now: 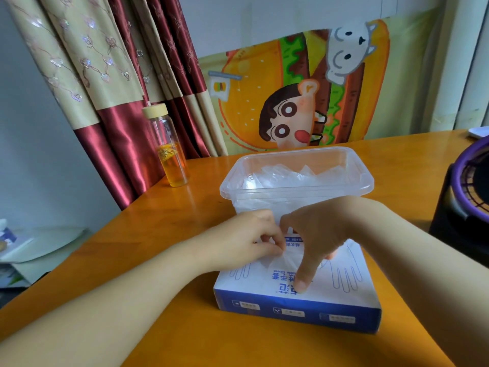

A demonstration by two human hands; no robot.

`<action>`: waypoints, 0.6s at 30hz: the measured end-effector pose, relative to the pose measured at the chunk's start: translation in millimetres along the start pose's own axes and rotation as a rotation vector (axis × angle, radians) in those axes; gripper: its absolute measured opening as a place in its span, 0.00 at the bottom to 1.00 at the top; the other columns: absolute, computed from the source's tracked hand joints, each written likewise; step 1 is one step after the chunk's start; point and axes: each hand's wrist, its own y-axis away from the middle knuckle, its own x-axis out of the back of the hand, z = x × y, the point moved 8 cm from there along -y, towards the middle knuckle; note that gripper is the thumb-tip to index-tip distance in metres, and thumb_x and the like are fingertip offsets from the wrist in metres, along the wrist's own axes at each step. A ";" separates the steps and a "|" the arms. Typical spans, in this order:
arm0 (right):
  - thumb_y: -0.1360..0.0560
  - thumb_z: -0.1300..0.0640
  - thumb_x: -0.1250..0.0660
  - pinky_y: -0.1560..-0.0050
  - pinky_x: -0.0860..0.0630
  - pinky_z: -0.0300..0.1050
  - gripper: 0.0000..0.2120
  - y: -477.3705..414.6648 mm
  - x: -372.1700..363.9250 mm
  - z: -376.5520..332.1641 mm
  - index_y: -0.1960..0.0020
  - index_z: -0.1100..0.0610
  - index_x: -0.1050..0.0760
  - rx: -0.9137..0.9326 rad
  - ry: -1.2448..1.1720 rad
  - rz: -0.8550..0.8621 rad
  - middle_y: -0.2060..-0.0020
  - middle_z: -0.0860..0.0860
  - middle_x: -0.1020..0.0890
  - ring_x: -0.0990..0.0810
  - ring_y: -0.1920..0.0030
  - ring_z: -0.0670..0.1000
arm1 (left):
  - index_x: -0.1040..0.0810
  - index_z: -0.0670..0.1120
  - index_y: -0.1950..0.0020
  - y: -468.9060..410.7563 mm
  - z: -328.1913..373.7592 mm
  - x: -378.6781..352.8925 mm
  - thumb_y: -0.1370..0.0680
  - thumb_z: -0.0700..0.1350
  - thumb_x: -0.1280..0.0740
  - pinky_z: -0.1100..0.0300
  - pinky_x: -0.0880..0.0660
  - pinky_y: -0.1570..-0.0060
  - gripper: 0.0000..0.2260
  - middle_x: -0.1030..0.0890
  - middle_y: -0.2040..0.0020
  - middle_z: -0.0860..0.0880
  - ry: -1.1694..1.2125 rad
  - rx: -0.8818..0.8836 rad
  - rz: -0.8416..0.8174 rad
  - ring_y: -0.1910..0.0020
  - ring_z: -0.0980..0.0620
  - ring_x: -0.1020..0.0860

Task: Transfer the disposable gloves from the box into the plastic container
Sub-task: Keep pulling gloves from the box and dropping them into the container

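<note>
A blue and white glove box (pixel 344 308) lies flat on the wooden table, close to me. Right behind it stands a clear plastic container (pixel 299 192) with several crumpled clear gloves (pixel 285 174) inside. My left hand (pixel 246 239) pinches a clear glove (pixel 287 256) at the box's top opening. My right hand (pixel 325 234) rests on the box top, fingers at the same opening and thumb pressed on the lid; whether it grips the glove is hidden.
A glass bottle (pixel 169 147) with amber liquid and a wooden cap stands at the back left of the table (pixel 164 218). A dark round object with a purple rim (pixel 468 200) sits at the right edge. Curtains hang behind.
</note>
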 end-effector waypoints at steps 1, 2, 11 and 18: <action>0.42 0.40 0.21 0.62 0.22 0.37 0.43 -0.7 0.0 -0.1 0.33 0.48 0.36 0.001 -0.001 -0.001 0.47 0.51 0.20 0.18 0.56 0.48 | 0.22 0.55 0.51 2.5 -1.5 -0.8 0.21 0.48 0.35 0.72 0.31 0.55 0.03 0.29 0.54 0.59 0.034 0.013 0.007 0.53 0.61 0.27; 0.43 0.40 0.21 0.61 0.21 0.37 0.44 -1.8 0.0 -0.1 0.33 0.48 0.37 0.003 0.002 -0.001 0.46 0.51 0.20 0.18 0.56 0.49 | 0.24 0.56 0.53 4.6 -3.1 -1.8 0.21 0.47 0.35 0.73 0.31 0.56 0.03 0.29 0.54 0.59 0.069 0.025 0.018 0.54 0.62 0.27; 0.45 0.35 0.22 0.49 0.20 0.45 0.44 -7.2 -1.0 0.6 0.35 0.47 0.34 0.025 0.061 -0.005 0.47 0.51 0.18 0.17 0.51 0.50 | 0.28 0.60 0.51 12.7 -8.0 -5.4 0.21 0.50 0.36 0.72 0.30 0.50 0.04 0.29 0.50 0.61 0.167 0.080 0.030 0.48 0.62 0.28; 0.43 0.35 0.23 0.51 0.21 0.42 0.44 -3.8 2.6 -0.7 0.33 0.49 0.35 0.044 0.085 0.025 0.45 0.52 0.19 0.18 0.49 0.51 | 0.22 0.53 0.55 2.9 1.4 -8.8 0.22 0.49 0.33 0.70 0.29 0.60 0.03 0.26 0.55 0.56 0.125 0.098 0.157 0.55 0.59 0.24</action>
